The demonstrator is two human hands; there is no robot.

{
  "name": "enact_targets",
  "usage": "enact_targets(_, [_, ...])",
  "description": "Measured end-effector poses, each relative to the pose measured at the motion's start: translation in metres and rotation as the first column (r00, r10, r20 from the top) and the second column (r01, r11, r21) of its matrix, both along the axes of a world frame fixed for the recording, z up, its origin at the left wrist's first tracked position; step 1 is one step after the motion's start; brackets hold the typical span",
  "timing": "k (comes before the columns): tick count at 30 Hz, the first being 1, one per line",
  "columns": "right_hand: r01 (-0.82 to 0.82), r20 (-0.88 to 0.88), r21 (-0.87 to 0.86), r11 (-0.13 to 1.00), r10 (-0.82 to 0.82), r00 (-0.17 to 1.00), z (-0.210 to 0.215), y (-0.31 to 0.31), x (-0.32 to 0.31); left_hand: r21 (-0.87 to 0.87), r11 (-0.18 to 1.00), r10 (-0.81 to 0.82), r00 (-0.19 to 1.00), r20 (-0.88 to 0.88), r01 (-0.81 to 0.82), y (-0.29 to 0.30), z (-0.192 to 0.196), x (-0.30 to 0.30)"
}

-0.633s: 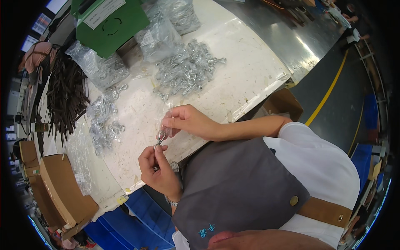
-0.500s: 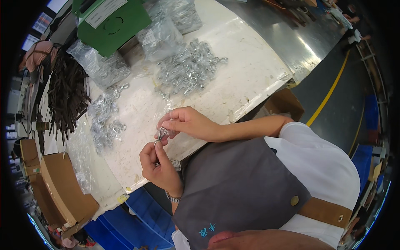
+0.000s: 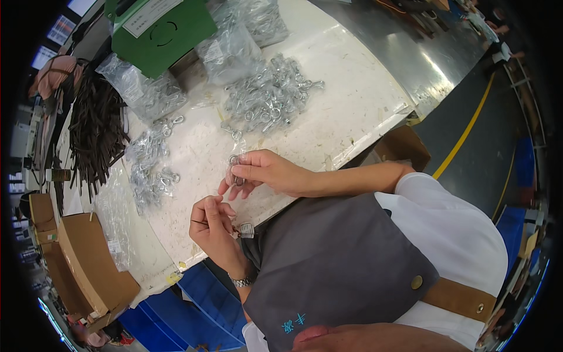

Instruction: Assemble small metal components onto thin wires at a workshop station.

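Holds small metal clip (image 3: 234, 160) clamped btwn thumb & fingers of R hand (image 3: 267, 172), over white worktable (image 3: 346, 105), nr its front edge. Curls L hand (image 3: 214, 230) just below-left, apart from clip, w/ thin dark strand (image 3: 199, 222) at its fingers; can't tell if gripping anything. Wears metal-link band (image 3: 241, 282) on L wrist, dk grey apron (image 3: 334, 252) over white shirt (image 3: 448, 217). Beyond R hand: big heap of metal clips in clear plastic (image 3: 267, 97); to its left, smaller heap (image 3: 146, 170). Farther back: filled clear bags (image 3: 226, 58) nr green bin (image 3: 167, 35). Far left: dk brown strips (image 3: 94, 141), bundled; below, open cardboard box (image 3: 88, 258). Under table edge: blue crates (image 3: 214, 299). Top R: metal-topped table (image 3: 404, 53).
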State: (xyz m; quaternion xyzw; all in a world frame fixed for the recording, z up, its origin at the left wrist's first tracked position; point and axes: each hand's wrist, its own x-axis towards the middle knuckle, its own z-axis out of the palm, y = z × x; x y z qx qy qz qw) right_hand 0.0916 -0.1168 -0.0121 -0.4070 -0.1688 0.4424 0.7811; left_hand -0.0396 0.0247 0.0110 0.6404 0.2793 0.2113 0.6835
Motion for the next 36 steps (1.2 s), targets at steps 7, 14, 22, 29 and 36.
enact_targets(7, [-0.65, 0.067, 0.011, 0.76, 0.648, 0.758, 0.001, -0.011, 0.01, -0.313, 0.849, -0.401, 0.905, 0.141, 0.425, 0.021, -0.012, -0.004])
enact_targets(14, [-0.669, -0.381, 0.174, 0.723, 0.676, 0.631, -0.005, -0.019, 0.016, -0.246, 0.896, -0.331, 0.926, 0.18, 0.369, 0.011, -0.014, -0.008])
enact_targets(22, [-0.593, -0.611, 0.229, 0.772, 0.588, 0.53, -0.031, -0.016, 0.004, -0.082, 0.924, -0.366, 0.925, 0.097, 0.374, 0.021, -0.016, -0.024])
enact_targets(29, [-0.411, -0.163, -0.086, 0.908, 0.394, 0.905, -0.006, -0.021, 0.01, 0.06, 0.984, -0.165, 0.986, -0.02, 0.166, 0.005, 0.015, -0.013])
enact_targets(36, [-0.115, 0.352, -0.281, 0.953, 0.214, 0.911, 0.007, -0.026, 0.003, 0.298, 0.851, -0.348, 0.889, -0.298, 0.433, -0.019, 0.036, -0.016])
